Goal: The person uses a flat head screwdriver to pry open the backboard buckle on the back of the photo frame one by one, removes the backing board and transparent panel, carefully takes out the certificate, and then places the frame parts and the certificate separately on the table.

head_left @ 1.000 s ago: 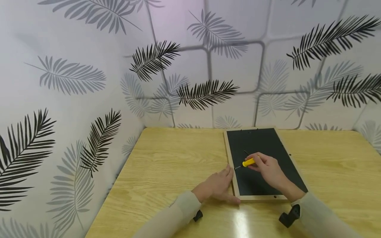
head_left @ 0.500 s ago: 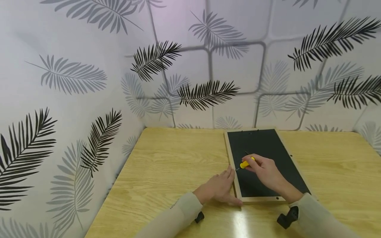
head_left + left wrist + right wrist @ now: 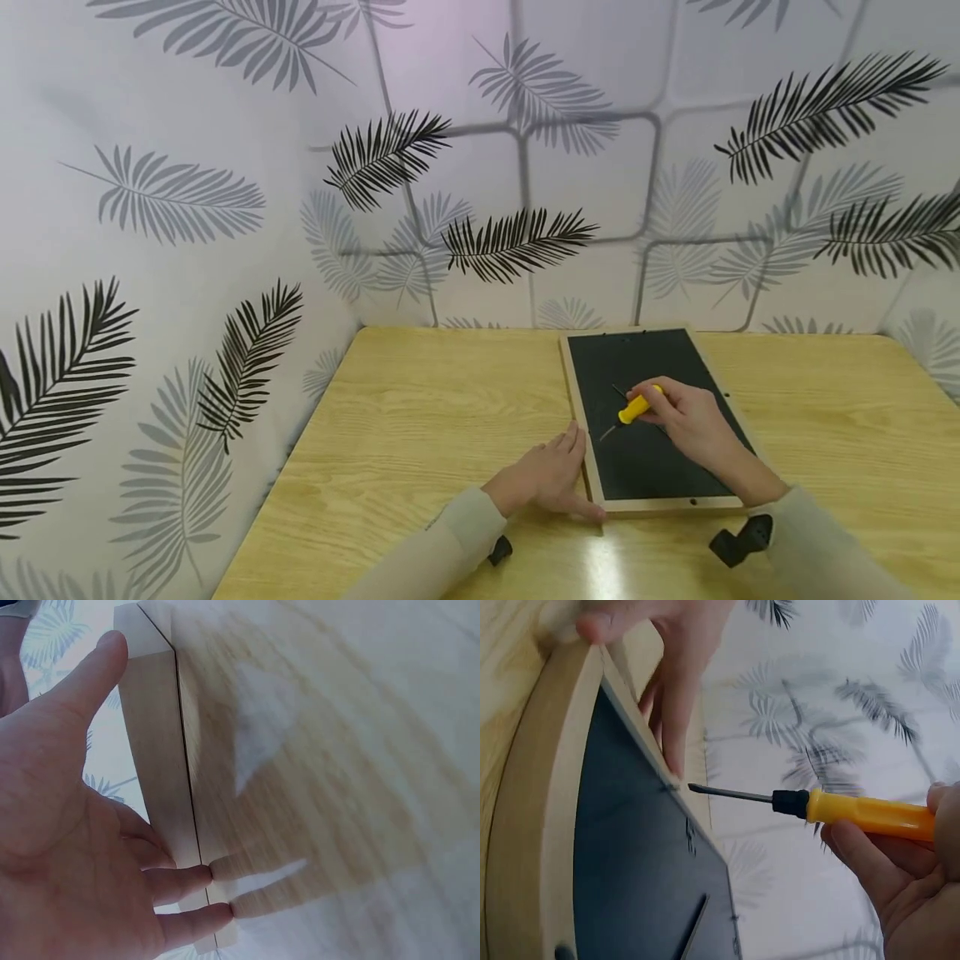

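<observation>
On my head feed, the right hand [image 3: 690, 421] pinches a yellow screwdriver [image 3: 634, 408] by its handle, between thumb and fingers, above the dark panel of a framed board [image 3: 637, 462]. The metal shaft slants down to the near left, its tip not far from the board's left rim. From the right wrist I see that tip just beside a small dark fastener [image 3: 670, 786] on the rim, with a slight gap between them.

The left hand [image 3: 551, 477] grips nothing that I can see: its fingers are extended along the board's left side and its thumb stretches to the near left corner. My left wrist view shows those fingers against the pale wooden side, tips at the tabletop.

The board lies on the wood-grain table [image 3: 435, 400], right of centre, its far end close to the wall [image 3: 465, 300] with its feather print. A thin dark rod [image 3: 694, 926] crosses part of the panel; the right hand hides much of it from my head camera. I count two small dark tabs [image 3: 643, 332] at the far rim. Light sleeves [image 3: 438, 546] cover both forearms, and a black device [image 3: 741, 542] sits at each wrist.
</observation>
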A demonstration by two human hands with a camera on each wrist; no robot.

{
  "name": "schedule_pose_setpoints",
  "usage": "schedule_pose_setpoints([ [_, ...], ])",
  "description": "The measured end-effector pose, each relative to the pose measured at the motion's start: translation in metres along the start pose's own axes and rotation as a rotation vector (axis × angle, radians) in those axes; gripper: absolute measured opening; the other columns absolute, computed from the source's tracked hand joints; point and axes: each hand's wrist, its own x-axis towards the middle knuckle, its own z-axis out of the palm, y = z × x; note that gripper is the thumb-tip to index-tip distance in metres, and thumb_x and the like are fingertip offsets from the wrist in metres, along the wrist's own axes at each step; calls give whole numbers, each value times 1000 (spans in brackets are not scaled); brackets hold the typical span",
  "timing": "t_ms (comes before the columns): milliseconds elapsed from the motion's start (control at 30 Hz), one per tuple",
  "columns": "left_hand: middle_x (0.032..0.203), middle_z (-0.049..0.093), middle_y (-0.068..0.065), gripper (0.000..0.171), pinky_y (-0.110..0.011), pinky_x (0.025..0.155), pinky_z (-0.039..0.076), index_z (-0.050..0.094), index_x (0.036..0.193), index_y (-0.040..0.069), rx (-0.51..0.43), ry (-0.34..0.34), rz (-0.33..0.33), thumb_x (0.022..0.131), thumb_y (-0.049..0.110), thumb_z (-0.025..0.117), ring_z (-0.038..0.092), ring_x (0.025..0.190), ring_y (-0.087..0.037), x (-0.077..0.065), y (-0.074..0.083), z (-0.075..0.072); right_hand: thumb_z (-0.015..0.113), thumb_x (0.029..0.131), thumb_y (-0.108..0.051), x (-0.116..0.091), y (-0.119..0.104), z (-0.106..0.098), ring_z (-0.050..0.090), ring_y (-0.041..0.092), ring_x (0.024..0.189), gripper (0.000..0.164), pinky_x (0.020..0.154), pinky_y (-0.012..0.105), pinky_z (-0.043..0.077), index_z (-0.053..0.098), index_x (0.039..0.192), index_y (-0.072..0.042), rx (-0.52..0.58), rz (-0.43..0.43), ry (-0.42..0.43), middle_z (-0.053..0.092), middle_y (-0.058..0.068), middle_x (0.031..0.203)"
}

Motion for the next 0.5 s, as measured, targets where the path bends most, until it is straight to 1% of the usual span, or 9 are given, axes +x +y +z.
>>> schedule_pose_setpoints([
  [100,158,1,-10,116,-40,107,29,5,153,7,-23,22,-14,74,80,49,17,141,-20,0,2,2,41,103,-26,-1,16,-13,67,25,91,40,72,27,53,61,109,7,86,34,31,62,23,108],
  [200,157,3,-12,116,-41,106,31,6,152,6,-24,57,-32,74,81,47,20,141,-22,0,6,4,36,104,-29,-3,33,-27,66,14,90,47,74,27,53,57,114,12,185,90,41,57,29,114],
  [300,157,5,-13,115,-41,106,32,8,152,6,-12,74,-44,74,80,48,21,140,-23,-1,9,5,33,104,-32,-7,45,-36,64,3,90,53,77,28,52,51,120,15,277,148,40,52,33,120],
  [400,158,4,-11,114,-41,106,32,8,153,7,-11,69,-54,74,79,49,21,140,-22,-1,11,5,33,104,-32,-9,50,-34,63,2,91,54,78,28,51,49,122,16,330,173,29,49,35,122],
  [500,158,4,-11,114,-41,106,32,9,153,7,-10,61,-54,75,79,49,21,140,-22,-1,12,4,34,104,-31,-9,48,-23,63,3,93,52,79,28,51,49,122,16,361,171,11,50,34,122],
])
